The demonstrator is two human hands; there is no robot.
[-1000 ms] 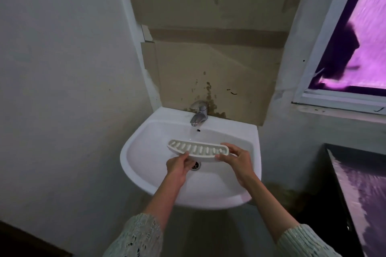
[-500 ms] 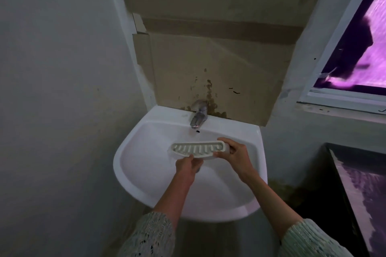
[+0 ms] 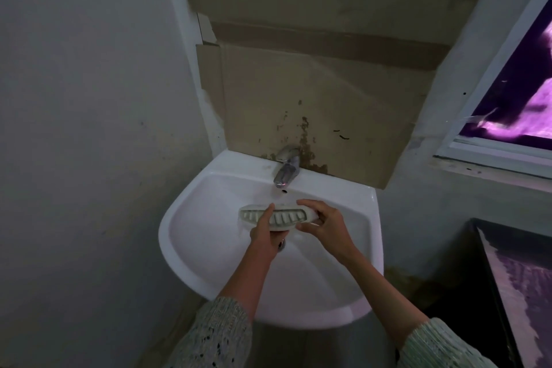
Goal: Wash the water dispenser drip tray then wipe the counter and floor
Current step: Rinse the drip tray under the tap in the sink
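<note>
Drip tray gripped over the sink by right hand, left hand pinching its front; slots best rubbed directly under the tap.

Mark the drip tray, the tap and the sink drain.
drip tray (image 3: 282,217): head view, slotted top face.
tap (image 3: 286,174): head view, spout body.
sink drain (image 3: 282,244): head view, sliver of metal rim beside the left hand (image 3: 266,234).

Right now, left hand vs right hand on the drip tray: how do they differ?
The left hand lies over the drip tray near its middle, fingers reaching across the slotted face; the right hand grips the tray's right end, fingers curled round it. The left covers some slots; the right leaves them visible. Both hold the tray over the sink, below the tap.
</note>
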